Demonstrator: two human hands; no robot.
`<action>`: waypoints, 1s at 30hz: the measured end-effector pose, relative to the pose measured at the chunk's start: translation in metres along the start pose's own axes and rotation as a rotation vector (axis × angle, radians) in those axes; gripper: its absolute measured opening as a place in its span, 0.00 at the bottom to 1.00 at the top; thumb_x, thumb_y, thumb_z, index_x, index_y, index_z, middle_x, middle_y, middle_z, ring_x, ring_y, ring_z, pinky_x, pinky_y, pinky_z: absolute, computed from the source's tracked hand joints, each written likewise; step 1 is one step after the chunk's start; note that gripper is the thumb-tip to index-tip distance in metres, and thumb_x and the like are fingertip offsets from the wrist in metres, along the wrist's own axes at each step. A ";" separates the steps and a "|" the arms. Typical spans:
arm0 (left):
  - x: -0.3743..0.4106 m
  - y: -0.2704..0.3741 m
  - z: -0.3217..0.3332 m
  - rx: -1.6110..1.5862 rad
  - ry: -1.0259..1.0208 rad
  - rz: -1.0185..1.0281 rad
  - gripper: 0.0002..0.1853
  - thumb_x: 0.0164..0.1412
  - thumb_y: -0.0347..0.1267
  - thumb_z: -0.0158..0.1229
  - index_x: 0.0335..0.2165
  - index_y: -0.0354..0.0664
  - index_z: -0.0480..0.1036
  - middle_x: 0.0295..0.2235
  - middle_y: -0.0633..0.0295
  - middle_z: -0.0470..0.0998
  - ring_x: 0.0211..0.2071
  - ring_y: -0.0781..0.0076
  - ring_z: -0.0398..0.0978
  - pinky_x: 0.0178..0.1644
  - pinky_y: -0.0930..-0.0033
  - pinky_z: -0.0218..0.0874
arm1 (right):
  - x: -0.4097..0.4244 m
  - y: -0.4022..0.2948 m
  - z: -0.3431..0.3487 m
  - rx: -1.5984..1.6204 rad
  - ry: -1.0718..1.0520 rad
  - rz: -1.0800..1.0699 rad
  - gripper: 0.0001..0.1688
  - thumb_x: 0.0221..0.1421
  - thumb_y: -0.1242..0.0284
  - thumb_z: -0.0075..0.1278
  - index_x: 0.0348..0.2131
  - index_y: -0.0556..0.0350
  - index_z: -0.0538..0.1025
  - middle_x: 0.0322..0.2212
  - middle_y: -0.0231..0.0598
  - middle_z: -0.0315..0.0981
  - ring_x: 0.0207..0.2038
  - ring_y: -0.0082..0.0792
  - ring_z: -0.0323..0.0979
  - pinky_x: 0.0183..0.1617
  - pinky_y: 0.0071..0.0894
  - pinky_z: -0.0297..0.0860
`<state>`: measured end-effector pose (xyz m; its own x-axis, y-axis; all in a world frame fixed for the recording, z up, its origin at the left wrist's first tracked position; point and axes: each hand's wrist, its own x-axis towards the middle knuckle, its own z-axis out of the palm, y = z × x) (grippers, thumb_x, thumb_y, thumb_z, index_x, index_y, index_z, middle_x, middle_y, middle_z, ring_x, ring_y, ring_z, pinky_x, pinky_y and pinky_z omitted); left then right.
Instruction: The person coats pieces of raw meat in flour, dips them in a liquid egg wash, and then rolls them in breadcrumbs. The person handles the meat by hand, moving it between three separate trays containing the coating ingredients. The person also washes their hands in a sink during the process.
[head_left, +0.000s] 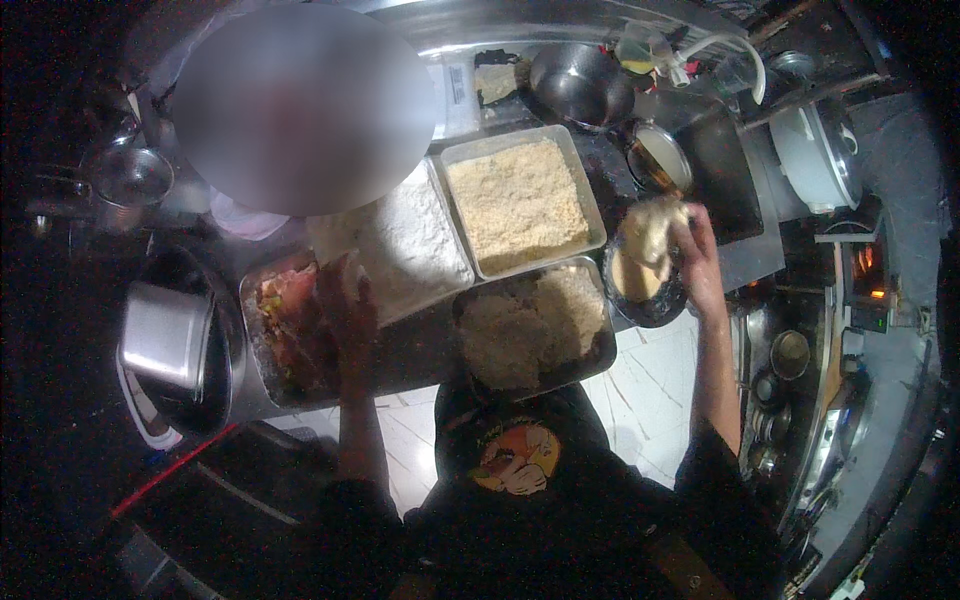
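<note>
My right hand (699, 259) grips a wet, batter-coated piece of food (646, 227) above a dark bowl (660, 313) of pale yellow batter (628, 277). In shadow, my left hand (349, 292) is over the gap between a metal tray (259, 367) of raw, seasoned meat and a tray of white flour (426, 232). Its fingers point away from me, and whether they hold anything is too dark to tell. Breadcrumbs (517, 199) fill a rectangular tray beyond, in the middle. Nearer my body, a dark metal tray (609, 349) contains more crumbs, partly shadowed.
At left, a metal tray (166, 330) rests in a large round bowl (229, 300); a mesh strainer (131, 176) stands behind. A black pot (581, 86), small pan (660, 154) and white lidded container (810, 157) are at back right. A blurred oval hides the upper left.
</note>
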<state>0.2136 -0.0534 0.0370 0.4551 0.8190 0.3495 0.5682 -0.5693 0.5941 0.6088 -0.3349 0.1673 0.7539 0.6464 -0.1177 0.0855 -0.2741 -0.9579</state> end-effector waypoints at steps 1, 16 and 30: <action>0.000 0.000 0.000 0.012 -0.003 -0.007 0.20 0.60 0.34 0.53 0.51 0.42 0.69 0.49 0.50 0.70 0.53 0.48 0.65 0.60 0.47 0.51 | 0.008 -0.012 0.019 0.007 -0.009 -0.006 0.12 0.66 0.69 0.45 0.47 0.50 0.68 0.42 0.30 0.69 0.45 0.23 0.66 0.51 0.26 0.64; -0.005 0.002 0.000 0.047 0.040 -0.035 0.22 0.57 0.33 0.55 0.51 0.41 0.68 0.49 0.50 0.70 0.54 0.49 0.64 0.61 0.48 0.50 | 0.047 0.042 0.102 -0.362 -0.116 -0.195 0.19 0.54 0.68 0.57 0.44 0.58 0.76 0.39 0.50 0.79 0.44 0.49 0.77 0.50 0.39 0.70; 0.007 0.017 -0.017 -0.073 -0.003 -0.046 0.23 0.52 0.29 0.54 0.49 0.43 0.70 0.48 0.51 0.71 0.52 0.49 0.67 0.60 0.51 0.54 | 0.049 0.095 0.149 -1.321 -0.277 -0.137 0.62 0.42 0.42 0.61 0.60 0.70 0.56 0.47 0.68 0.68 0.52 0.61 0.68 0.56 0.49 0.66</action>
<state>0.2151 -0.0560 0.0618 0.4316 0.8441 0.3183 0.5371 -0.5239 0.6611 0.5566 -0.2238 0.0312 0.5478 0.8012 -0.2409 0.8225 -0.5684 -0.0202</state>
